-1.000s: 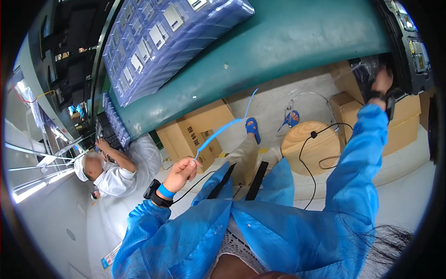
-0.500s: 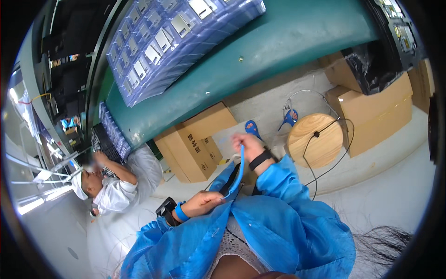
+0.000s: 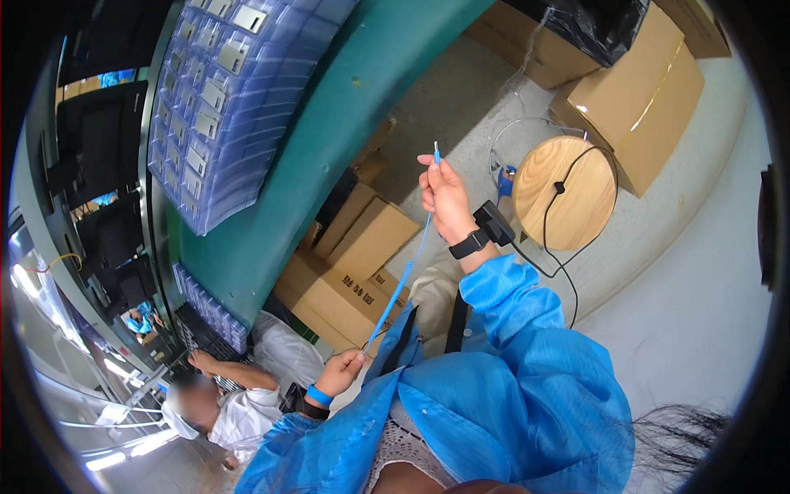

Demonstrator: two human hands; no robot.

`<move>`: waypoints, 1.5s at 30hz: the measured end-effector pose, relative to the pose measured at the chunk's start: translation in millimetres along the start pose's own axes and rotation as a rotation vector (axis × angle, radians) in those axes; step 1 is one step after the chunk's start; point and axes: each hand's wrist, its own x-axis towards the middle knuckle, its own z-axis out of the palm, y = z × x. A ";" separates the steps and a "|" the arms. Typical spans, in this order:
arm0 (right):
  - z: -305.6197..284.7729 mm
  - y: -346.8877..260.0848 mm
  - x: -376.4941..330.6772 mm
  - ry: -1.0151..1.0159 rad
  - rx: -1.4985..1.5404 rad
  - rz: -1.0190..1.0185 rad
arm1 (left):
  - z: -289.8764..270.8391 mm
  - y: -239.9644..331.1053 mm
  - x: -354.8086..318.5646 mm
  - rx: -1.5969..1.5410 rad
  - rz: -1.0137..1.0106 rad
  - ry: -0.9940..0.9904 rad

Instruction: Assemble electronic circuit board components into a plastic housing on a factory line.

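From my remote view, the blue coiled cord is strung between both hands: the left hand pinches its lower end, the right hand grips near its metal tip. I'd expect it light and springy, best held by the straight ends.

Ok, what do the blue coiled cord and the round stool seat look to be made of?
Coiled cord: probably flexible plastic, bright blue, judging by its even colour and tight coils.
Stool seat: looks like pale, smooth wood, with visible grain; solid or veneered, I can't tell.
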 end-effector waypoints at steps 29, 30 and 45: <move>26.8 74.0 96.7 -0.365 -0.033 0.066 | -18.2 140.2 192.3 -0.695 0.532 0.532; 38.1 67.7 94.7 -0.307 0.104 0.167 | -19.1 137.7 188.8 -0.692 0.532 0.526; 53.4 61.9 73.6 0.063 -1.189 -0.434 | 4.0 117.9 142.6 -0.794 0.457 0.527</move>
